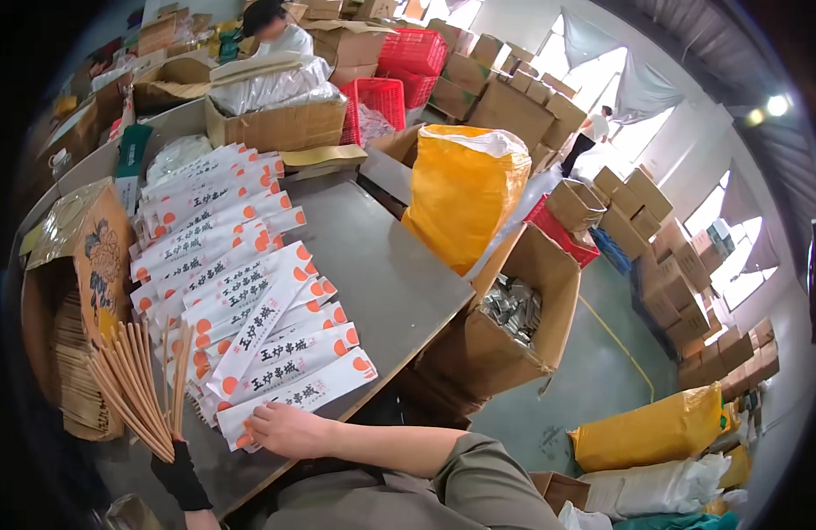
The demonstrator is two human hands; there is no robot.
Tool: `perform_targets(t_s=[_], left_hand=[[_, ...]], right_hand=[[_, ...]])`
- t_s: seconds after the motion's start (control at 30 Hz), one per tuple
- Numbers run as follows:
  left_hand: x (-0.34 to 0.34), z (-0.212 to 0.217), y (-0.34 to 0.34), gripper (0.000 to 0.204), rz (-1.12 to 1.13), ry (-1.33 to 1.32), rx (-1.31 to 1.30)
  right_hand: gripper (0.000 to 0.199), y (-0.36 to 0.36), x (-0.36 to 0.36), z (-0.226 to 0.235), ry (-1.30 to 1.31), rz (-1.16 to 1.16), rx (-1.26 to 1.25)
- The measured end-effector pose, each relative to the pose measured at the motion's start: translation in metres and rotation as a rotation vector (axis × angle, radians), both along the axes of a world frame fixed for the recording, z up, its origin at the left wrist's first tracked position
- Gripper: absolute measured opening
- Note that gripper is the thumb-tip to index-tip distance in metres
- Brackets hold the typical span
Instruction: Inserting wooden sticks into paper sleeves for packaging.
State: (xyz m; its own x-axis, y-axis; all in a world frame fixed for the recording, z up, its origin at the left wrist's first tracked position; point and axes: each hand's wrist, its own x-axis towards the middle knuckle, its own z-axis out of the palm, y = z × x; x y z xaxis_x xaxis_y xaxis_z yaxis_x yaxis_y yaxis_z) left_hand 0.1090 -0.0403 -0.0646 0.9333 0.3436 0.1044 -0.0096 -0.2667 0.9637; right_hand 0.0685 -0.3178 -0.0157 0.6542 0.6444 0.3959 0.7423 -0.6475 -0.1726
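Observation:
My left hand (pixel 180 477), in a black glove, is closed round the lower end of a fanned bundle of wooden chopsticks (pixel 134 389). The bundle stands nearly upright at the table's left side. My right hand (pixel 280 430) is bare, its fingers bent and pressed together on the left end of the nearest paper chopstick sleeve (pixel 337 380). Beyond it, many white sleeves with orange dots and black print lie in overlapping rows (pixel 222 256). One sleeve (pixel 258 331) lies slantwise across the others. My right fingertips are partly hidden.
The grey table (pixel 364 247) has an open carton (pixel 81 309) of sticks at its left. A carton of plastic-wrapped goods (pixel 275 119) stands at the far edge. Right of the table are a yellow sack (pixel 465 194) and a carton of small silvery packets (pixel 514 309). Two people are farther off.

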Motion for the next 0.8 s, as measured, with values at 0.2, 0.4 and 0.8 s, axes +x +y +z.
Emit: perform_targets(t_s=[0.2,0.4,0.8], left_hand=[[-0.02,0.046,0.009,0.016,0.046,0.233,0.01],[-0.027,0.068,0.002,0.015,-0.104,0.082,0.083],[-0.031,0.099,0.049,0.019,-0.259,0.051,0.22]], right_hand=[[0.021,-0.005,0.0,-0.016,0.217,-0.027,0.312],[0.011,-0.021,0.008,0.028,0.455,-0.396,0.553],[0.015,-0.042,0.025,0.08,0.525,-0.315,0.49]])
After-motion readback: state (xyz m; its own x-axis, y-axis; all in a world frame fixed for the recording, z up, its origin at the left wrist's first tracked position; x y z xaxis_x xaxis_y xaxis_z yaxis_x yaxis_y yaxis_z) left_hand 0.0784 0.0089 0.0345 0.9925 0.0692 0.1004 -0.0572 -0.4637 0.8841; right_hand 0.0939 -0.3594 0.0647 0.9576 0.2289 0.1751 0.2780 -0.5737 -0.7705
